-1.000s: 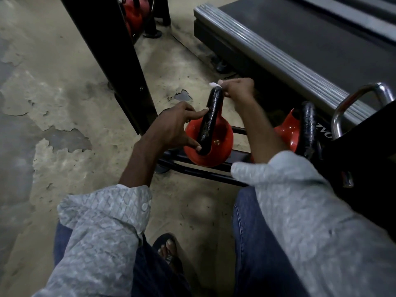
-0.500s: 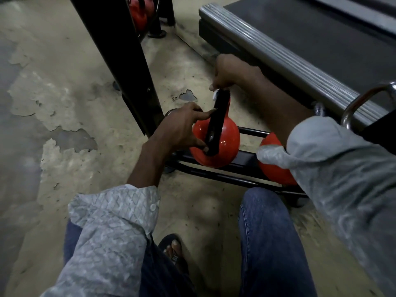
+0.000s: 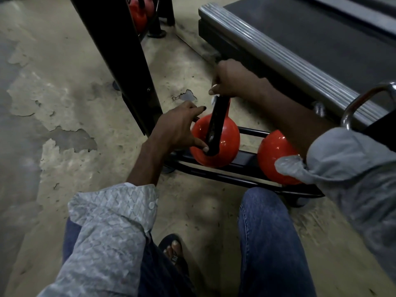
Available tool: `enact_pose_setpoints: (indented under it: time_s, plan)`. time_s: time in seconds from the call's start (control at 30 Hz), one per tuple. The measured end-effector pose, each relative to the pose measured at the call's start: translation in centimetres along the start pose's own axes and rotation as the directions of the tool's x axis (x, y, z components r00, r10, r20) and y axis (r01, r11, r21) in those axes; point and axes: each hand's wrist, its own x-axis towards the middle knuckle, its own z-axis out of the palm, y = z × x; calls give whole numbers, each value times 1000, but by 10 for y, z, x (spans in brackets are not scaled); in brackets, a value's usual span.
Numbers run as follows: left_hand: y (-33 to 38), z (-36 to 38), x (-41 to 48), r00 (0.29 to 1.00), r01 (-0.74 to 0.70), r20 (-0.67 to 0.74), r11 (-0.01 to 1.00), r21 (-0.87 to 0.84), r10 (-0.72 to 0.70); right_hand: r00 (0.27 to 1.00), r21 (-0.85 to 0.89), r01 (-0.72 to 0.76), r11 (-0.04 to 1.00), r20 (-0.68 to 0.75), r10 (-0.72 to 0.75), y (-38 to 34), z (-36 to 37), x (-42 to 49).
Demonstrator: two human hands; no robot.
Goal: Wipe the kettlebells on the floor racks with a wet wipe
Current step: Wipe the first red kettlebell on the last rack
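Observation:
A red kettlebell with a black handle sits on a low black floor rack. My right hand grips the top of that handle, with a bit of white wet wipe showing under the fingers. My left hand rests against the kettlebell's left side, thumb touching the handle's base and index finger stretched toward the handle. A second red kettlebell sits to the right on the same rack, partly hidden by my right sleeve.
A treadmill deck with a ribbed side rail runs along the back right. A black upright post stands left of the rack, with more red kettlebells behind it. A chrome bar curves at the right. My knees and sandalled foot are below.
My right hand has stayed on top of the handle, from the near side one second ago to over the top. My left index finger has lifted off the handle. The view shifted slightly.

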Motion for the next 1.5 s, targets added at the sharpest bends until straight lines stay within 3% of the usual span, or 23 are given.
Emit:
enact_pose_setpoints:
  time_s: [0.07, 0.23, 0.47, 0.57, 0.63, 0.77, 0.83, 0.93, 1.03, 1.13, 1.3, 1.5]
  plan:
    - [0, 0, -2, 999, 30, -15, 999, 43, -30, 997, 34, 24, 999, -78, -21, -3, 10, -17]
    - [-3, 0, -1, 996, 78, -41, 991, 111, -74, 945, -89, 319, 944, -47, -323, -23, 43, -87]
    - [-1, 0, -2, 997, 74, -13, 994, 83, -73, 963, 93, 93, 991, -261, -66, 3, 32, -54]
    - [-2, 1, 1, 998, 64, -24, 993, 97, -62, 949, 24, 274, 961, -167, -266, -11, 45, -88]
    - [-3, 1, 3, 998, 58, -27, 995, 83, -56, 935, 88, 321, 943, -189, -301, -7, 47, -96]
    - [-1, 2, 4, 999, 54, 4, 998, 32, -54, 921, 325, 156, 933, -388, -19, 21, 49, -55]
    - [0, 1, 5, 999, 50, 9, 999, 12, -50, 901, 468, 63, 881, -406, 151, 31, 49, -31]
    - [1, 0, 5, 1000, 25, 13, 999, -26, -25, 894, 673, -81, 735, -278, 353, 45, 50, -4]
    - [1, 2, 6, 999, -28, 35, 999, -27, 28, 884, 880, -211, 425, -14, 467, 58, 60, 9]
    - [0, 3, 9, 996, -51, 72, 998, -23, 52, 845, 937, -218, 272, 42, 533, 62, 74, 6]
    - [-5, 4, 13, 992, -56, 112, 996, -75, 65, 778, 976, 1, 218, -138, 613, 35, 87, -34]
    - [-13, 5, 16, 983, -69, 162, 990, -125, 89, 747, 896, 136, 423, -373, 550, -16, 118, -119]
